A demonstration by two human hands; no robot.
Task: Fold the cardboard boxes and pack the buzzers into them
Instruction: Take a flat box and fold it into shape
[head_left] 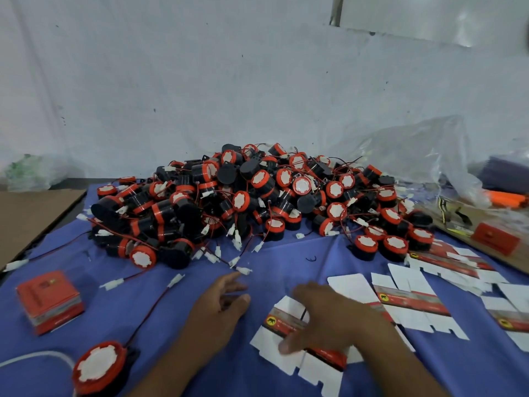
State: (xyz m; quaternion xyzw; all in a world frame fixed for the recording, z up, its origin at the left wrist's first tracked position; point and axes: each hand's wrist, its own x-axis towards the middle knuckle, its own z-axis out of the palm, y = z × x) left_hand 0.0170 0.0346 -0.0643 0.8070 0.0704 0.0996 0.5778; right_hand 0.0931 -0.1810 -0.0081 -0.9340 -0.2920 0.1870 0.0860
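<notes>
Nearest us, lower left: one round black plastic buzzer with an orange collar and white face point(98, 368), alone on the blue cloth surface point(108, 319), its thin lead running up to a white connector.

Step in hand, as we judge it: taking up a blank to fold.
- The right grip point(329, 319) lies over a flat white cardboard box blank with a red printed band point(269, 351), thumb on its near flap. We cannot tell whether it pinches or merely rests.
- The left grip point(220, 305) is just beside it, fingers loosely spread, holding nothing.

The next move likely calls for both: lift the blank, square it open, tuck the bottom flaps.

The blank looks thin and pre-creased, with its flaps lying flat. More blanks point(412, 299) fan to the right. One folded orange box point(48, 302) stands at left. The big heap of buzzers point(257, 202) sits behind, wires tangled.
</notes>
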